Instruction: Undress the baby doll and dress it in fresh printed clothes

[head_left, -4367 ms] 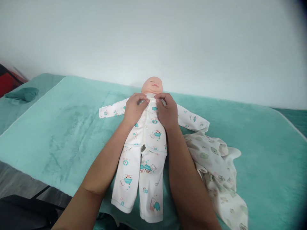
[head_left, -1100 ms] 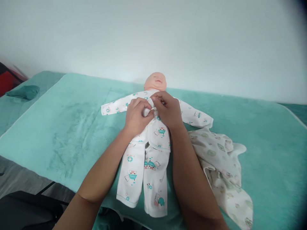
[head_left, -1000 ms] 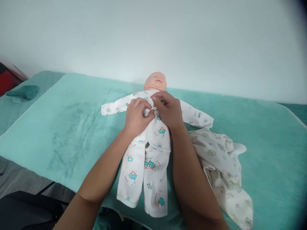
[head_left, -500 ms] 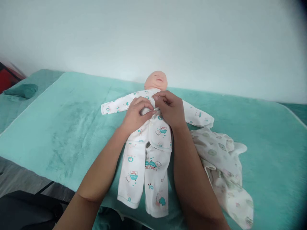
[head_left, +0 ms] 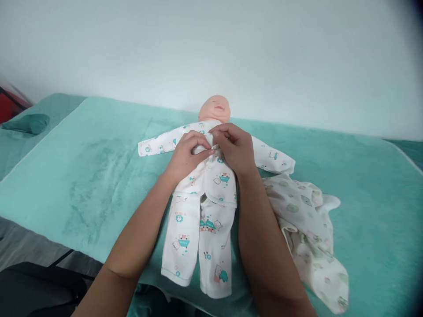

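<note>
A baby doll [head_left: 214,108] lies on its back, dressed in a white printed baby jacket [head_left: 220,182] and matching trousers [head_left: 216,246]. The jacket's long sleeves stretch out to both sides. On the chest, my left hand [head_left: 188,154] pinches the jacket's front edge between thumb and forefinger. Right beside it, my right hand [head_left: 235,147] is closed on the same front opening, nearer the collar. The fingertips of both hands almost meet. A button shows lower on the front; whatever fastening lies between my fingers is mostly hidden.
A crumpled, pale printed baby garment [head_left: 307,233] lies to the right of the doll. Everything rests on a green cloth [head_left: 99,176] covering the table. A white wall [head_left: 211,48] stands behind. A black object [head_left: 39,290] sits at the lower left.
Both hands stay at the jacket's chest, with only small finger movements at the front edge. The whole view has shifted very slightly.
</note>
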### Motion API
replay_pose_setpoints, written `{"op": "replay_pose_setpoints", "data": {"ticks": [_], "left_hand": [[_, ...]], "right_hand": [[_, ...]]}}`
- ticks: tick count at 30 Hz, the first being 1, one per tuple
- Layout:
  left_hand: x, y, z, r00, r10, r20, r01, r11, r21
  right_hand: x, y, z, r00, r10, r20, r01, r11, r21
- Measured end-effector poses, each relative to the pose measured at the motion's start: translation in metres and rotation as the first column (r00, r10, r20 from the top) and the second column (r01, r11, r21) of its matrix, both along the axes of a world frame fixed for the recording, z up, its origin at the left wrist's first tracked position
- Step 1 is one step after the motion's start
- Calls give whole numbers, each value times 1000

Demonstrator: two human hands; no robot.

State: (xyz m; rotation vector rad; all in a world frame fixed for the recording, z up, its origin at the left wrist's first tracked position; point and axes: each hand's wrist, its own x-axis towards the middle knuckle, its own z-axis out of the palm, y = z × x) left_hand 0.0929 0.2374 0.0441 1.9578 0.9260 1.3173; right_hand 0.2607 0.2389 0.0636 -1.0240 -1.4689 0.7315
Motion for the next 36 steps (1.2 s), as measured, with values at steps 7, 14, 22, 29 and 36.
{"op": "replay_pose_setpoints", "data": {"ticks": [7,14,22,29,36], "left_hand": [[6,-1,-1,991,117,-70,-111,990,85],[4,-3,3,981,129,-146,-110,986,128],[-26,-9,21,947,-223,-233,204,974,-101],[-33,-14,33,878,-312,-363,276,949,-150],[-31,-14,30,893,-290,-344,262,957,-127]], "right_hand": [[2,2,-3,998,43,-36,-43,999,8],[1,2,-6,997,47,-60,-46,999,13],[5,-16,16,933,-45,356,-8,989,147],[14,-53,32,752,-27,659,-50,994,99],[15,-70,-2,834,-53,550,-13,993,115]]}}
